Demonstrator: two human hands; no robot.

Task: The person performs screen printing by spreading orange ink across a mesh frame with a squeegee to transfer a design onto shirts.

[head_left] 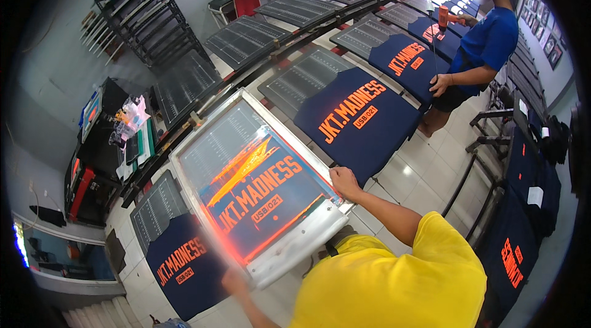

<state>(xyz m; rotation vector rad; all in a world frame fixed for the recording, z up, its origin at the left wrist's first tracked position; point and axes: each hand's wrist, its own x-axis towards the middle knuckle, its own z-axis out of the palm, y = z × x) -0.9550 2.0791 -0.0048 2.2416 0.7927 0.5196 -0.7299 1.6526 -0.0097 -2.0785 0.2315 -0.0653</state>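
Note:
A screen printing frame (335,220) with pale edges lies slanted before me. Orange ink is smeared across its mesh, and the stencil lettering shows through. My right hand (346,183) is closed on the frame's right edge. At the lower left edge, my left hand (236,282) grips the frame too, though motion blurs its fingers. The frame's left side is also blurred. To its left, a navy T-shirt (197,288) with orange lettering is partly covered by the frame. Another printed navy T-shirt (360,140) lies flat on a board just right of the frame.
Rows of grey printing boards (295,11) run toward the back. A person (486,44) in a blue shirt stands at the right, holding an orange heat gun (443,17) over printed shirts. A black rack (148,14) stands back left; dark shirts hang on a rail (471,192) at right.

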